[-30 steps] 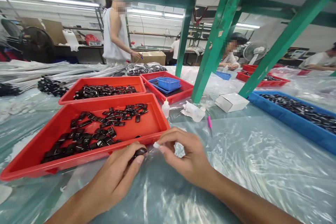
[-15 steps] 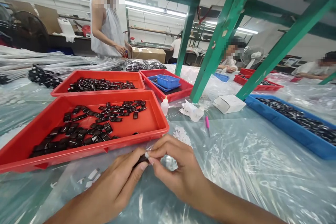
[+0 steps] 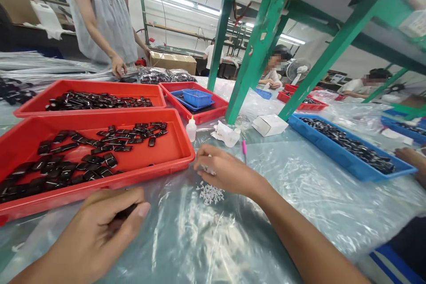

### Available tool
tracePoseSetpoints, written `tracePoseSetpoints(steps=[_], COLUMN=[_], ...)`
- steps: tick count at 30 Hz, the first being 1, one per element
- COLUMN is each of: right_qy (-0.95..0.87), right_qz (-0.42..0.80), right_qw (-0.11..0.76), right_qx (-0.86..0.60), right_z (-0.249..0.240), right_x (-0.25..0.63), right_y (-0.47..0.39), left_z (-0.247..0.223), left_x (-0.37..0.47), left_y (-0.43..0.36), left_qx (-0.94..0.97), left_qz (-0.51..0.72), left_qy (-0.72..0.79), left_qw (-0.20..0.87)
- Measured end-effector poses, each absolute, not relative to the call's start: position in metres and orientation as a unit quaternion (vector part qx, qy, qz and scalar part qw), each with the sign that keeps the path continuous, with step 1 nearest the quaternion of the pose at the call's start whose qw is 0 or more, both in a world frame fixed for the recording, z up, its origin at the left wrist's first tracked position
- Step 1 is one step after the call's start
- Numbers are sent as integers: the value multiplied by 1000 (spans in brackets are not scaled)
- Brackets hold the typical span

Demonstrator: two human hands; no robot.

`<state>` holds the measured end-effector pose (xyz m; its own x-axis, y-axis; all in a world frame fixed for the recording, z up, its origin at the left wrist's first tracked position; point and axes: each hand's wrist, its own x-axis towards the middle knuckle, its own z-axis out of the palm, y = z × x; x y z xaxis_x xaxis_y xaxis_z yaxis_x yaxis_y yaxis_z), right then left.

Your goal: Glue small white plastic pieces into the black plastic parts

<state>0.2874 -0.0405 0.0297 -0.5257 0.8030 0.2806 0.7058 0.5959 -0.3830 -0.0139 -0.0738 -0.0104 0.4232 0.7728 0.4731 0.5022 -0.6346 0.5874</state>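
My left hand (image 3: pixel 103 230) is closed round a small black piece (image 3: pixel 125 211), in front of the near red tray (image 3: pixel 166 166). Glossy black parts (image 3: pixel 89 159) lie in that tray. Over a small heap of white bits (image 3: pixel 210 194) hangs my right hand (image 3: pixel 229 171). Its fingers are curled, and whether they hold anything is hidden. A small clear bottle (image 3: pixel 191 129) stands beside the tray's right end.
Behind are a second red tray (image 3: pixel 133 89) and a third with a blue basket (image 3: pixel 197 97). Green posts (image 3: pixel 254 49) rise past a white box (image 3: pixel 269 125). A long blue tray (image 3: pixel 336 159) is at the right. A person (image 3: pixel 106 22) stands at the back left.
My hands have parted: the left moved left and down with the black piece, the right went to the white bits. The view has shifted right. The standing person's arm reaches lower.
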Motion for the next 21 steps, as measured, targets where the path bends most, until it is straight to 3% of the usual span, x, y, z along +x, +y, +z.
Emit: tracePoseSetpoints(steps=[5, 11, 18, 21], right_qy=[-887, -889, -789, -759], right_qz=[133, 174, 365, 386], right_qw=[145, 167, 376, 413], right_qx=[-417, -390, -320, -322], right_z=[19, 28, 47, 39], right_x=[295, 287, 251, 237], right_y=[-37, -40, -71, -77], left_z=[-13, -6, -7, -9], left_x=[-14, -11, -12, -14], left_y=[-71, -72, -73, -70], left_qx=[801, 771, 818, 833], left_qz=[379, 358, 301, 276], left_qy=[408, 418, 390, 377], left_qw=[219, 321, 297, 296])
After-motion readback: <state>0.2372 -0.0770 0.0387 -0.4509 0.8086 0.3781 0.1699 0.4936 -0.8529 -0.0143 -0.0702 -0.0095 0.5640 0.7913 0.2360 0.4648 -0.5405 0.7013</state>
